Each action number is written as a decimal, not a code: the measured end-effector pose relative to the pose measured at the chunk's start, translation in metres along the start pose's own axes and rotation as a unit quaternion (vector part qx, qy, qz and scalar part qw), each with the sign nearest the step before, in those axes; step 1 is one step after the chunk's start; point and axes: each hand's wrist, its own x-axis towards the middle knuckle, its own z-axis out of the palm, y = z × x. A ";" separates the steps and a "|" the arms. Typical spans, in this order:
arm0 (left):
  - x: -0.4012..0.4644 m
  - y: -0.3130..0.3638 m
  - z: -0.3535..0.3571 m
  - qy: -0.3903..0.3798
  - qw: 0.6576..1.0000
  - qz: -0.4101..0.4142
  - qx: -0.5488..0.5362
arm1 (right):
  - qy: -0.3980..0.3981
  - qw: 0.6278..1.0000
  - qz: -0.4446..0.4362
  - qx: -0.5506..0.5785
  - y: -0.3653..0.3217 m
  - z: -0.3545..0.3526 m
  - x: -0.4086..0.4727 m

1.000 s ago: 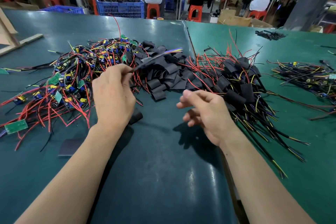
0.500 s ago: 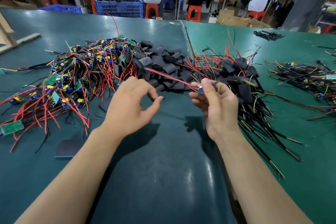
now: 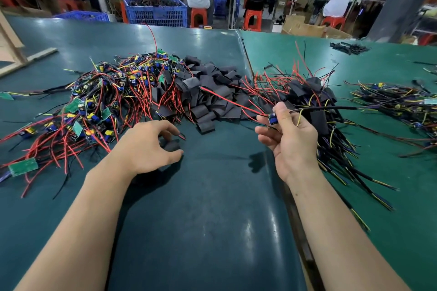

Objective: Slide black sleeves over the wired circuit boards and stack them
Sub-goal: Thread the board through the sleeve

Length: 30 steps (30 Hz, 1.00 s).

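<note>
Though pinched, board point(image 3: 273, 119) above grip.

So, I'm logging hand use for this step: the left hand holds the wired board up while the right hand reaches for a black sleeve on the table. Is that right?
Not quite: the hands are swapped. In the head view, the right hand holds the wired board up, and the left hand reaches for a black sleeve on the table.

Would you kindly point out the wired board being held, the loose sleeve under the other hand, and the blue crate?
wired board point(image 3: 273, 119), head view, blue component.
loose sleeve point(image 3: 172, 145), head view, top face.
blue crate point(image 3: 156, 14), head view, front wall.
</note>
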 end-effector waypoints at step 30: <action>0.003 0.022 0.022 0.154 0.949 0.106 -0.254 | 0.017 0.994 -0.083 -0.067 0.003 -0.006 0.007</action>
